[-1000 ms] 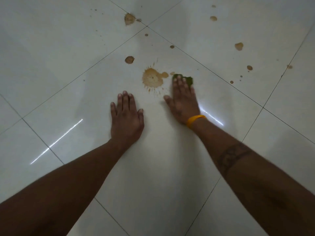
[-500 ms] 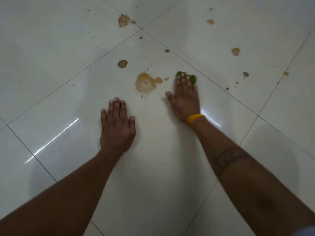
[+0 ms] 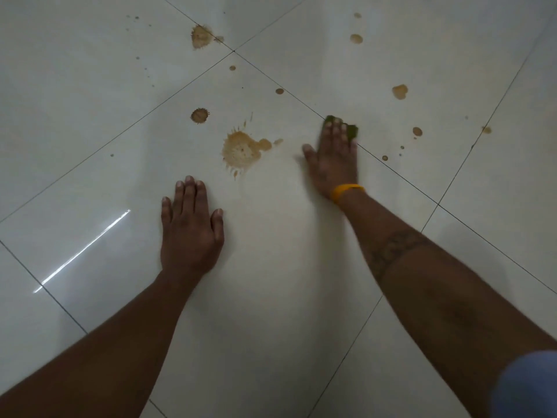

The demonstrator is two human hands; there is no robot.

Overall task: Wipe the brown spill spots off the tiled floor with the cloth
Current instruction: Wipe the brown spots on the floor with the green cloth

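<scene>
the tiled floor (image 3: 271, 297) is pale and glossy, crossed by thin dark grout lines that meet in a corner far up the middle, and a bright streak of reflected light lies on the left. the nearest half of the big middle tile, between the two forearms, is bare floor, and so is the far left tile apart from a few specks. the biggest brown splash (image 3: 241, 152) sits ahead of the left hand and left of the right hand, apart from both. a smaller round spot (image 3: 199, 115) lies beyond it, another blotch (image 3: 201, 36) is near the grout corner, and several drops (image 3: 400, 91) are scattered across the right-hand tile beyond the grout line. the left hand (image 3: 190, 230) is spread flat on the tile, palm down, fingers close together and thumb out, holding nothing. the right hand (image 3: 334, 158), with a yellow band (image 3: 346, 191) on its wrist, is blurred and pressed palm down over the green cloth (image 3: 351, 130), fingers stretched out flat on top of it. only the cloth's far edge shows past the fingertips, right at the grout line.
</scene>
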